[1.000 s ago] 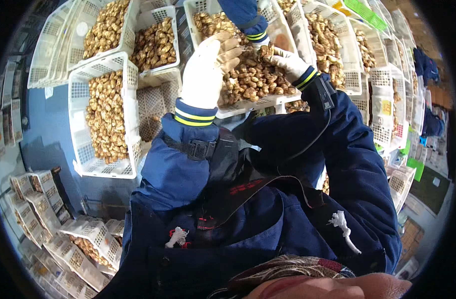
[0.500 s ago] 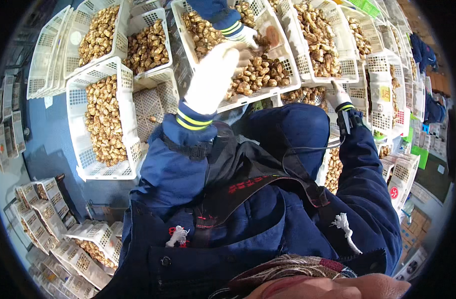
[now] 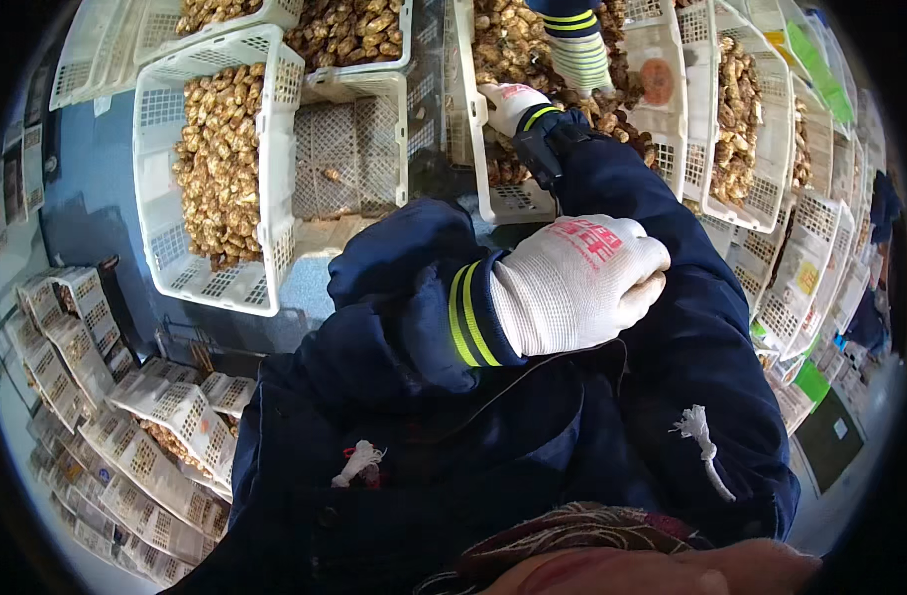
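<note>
My left hand (image 3: 580, 286), in a white knit glove, is in front of my body beside my right forearm. Its fingers are curled; whatever they may hold is hidden. My right hand (image 3: 513, 106), also gloved in white, reaches across to the left wall of a white perforated crate (image 3: 669, 119). Its fingers bend over the crate's rim. Inside lie brown, mottled lumpy pieces (image 3: 513, 45), whose kind I cannot make out. Another person's hand (image 3: 581, 67), in a striped glove, reaches into this crate from the far side.
To the left stands a tilted white crate (image 3: 275, 169) of similar pieces, beside an upturned or nearly bare crate (image 3: 349, 144). More filled crates (image 3: 736, 119) line the right. Stacked crates (image 3: 181, 416) fill the lower left. Blue floor (image 3: 87, 223) shows between.
My left hand has drawn back from the crate toward my body. My right hand has moved left from another crate's edge to this crate's rim. The view has shifted, and the crate looks turned.
</note>
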`<state>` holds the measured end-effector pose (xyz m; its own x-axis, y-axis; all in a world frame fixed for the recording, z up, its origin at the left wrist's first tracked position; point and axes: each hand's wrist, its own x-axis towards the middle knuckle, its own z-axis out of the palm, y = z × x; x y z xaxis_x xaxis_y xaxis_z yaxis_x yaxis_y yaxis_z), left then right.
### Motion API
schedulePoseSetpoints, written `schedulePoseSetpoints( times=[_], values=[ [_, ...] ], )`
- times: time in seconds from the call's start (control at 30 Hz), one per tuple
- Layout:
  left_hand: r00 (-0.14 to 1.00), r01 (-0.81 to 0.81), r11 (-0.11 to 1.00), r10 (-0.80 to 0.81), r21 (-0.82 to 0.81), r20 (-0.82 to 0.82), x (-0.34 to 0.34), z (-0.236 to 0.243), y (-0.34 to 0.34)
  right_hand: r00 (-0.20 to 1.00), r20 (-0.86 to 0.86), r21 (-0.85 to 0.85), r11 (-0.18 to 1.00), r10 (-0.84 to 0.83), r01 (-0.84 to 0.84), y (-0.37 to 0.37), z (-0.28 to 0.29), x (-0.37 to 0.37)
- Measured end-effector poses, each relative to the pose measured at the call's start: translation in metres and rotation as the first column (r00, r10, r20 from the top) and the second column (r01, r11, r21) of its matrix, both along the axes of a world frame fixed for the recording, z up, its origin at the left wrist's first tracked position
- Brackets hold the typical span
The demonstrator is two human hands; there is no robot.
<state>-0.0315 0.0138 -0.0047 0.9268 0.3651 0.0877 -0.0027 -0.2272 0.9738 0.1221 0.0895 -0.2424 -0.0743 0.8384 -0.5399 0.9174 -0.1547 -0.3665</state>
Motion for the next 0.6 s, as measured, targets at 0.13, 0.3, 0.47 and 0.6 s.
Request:
schedulePoseSetpoints(
  times=[0.13,0.3,0.47,0.6],
  values=[
    [0.995,-0.072,0.997,0.071,0.016,0.074,-0.011,0.000,0.004,0.993,-0.052,-0.041,0.994,0.102,-0.104,0.003,-0.004,0.000],
    [0.999,-0.030,0.998,0.032,-0.055,0.023,-0.010,-0.001,0.006,0.985,0.071,-0.108,0.983,0.157,-0.148,-0.006,0.004,0.009],
    [0.995,-0.042,0.998,0.046,-0.047,0.093,-0.015,0.003,0.007,0.913,0.083,0.031,0.917,-0.400,0.399,-0.043,0.017,0.077],
    [0.996,-0.052,0.998,0.054,-0.035,0.070,-0.013,0.001,0.004,0.885,0.072,-0.031,0.886,-0.459,0.462,-0.031,0.031,0.064]
  ],
)
